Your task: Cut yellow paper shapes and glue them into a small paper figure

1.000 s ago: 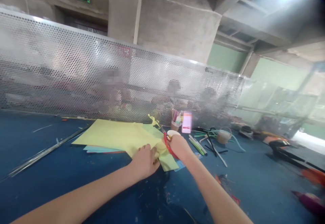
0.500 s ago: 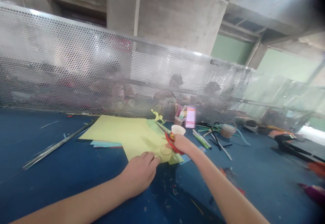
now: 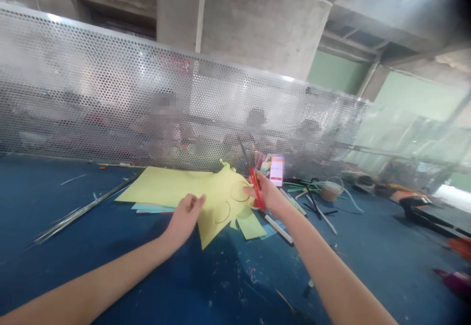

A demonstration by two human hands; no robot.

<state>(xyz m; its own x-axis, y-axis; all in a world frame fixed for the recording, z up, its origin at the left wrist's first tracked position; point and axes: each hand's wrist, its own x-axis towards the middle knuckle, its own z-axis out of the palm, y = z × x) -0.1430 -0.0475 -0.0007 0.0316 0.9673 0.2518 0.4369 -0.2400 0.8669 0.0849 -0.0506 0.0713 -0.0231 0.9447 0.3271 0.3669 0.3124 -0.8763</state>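
A yellow paper sheet [image 3: 217,202] with two pencilled circles on it is lifted off the blue table [image 3: 73,246]. My left hand [image 3: 186,217] pinches its near left edge. My right hand [image 3: 267,195] holds red-handled scissors [image 3: 253,180], blades pointing up and away, at the sheet's right edge next to one circle. More yellow paper [image 3: 162,187] lies flat behind, over blue and red sheets.
A perforated metal screen [image 3: 147,104] runs across the table's far side, with blurred people behind it. A phone [image 3: 276,170], a pen cup, a small basket [image 3: 330,190], sticks and a white marker [image 3: 278,228] lie to the right. A metal rod [image 3: 81,212] lies at left.
The yellow sheet has been raised off the table and turned toward me. My left hand moved up to its edge. The scissors swung upright, blades now pointing up; the paper cup is hidden.
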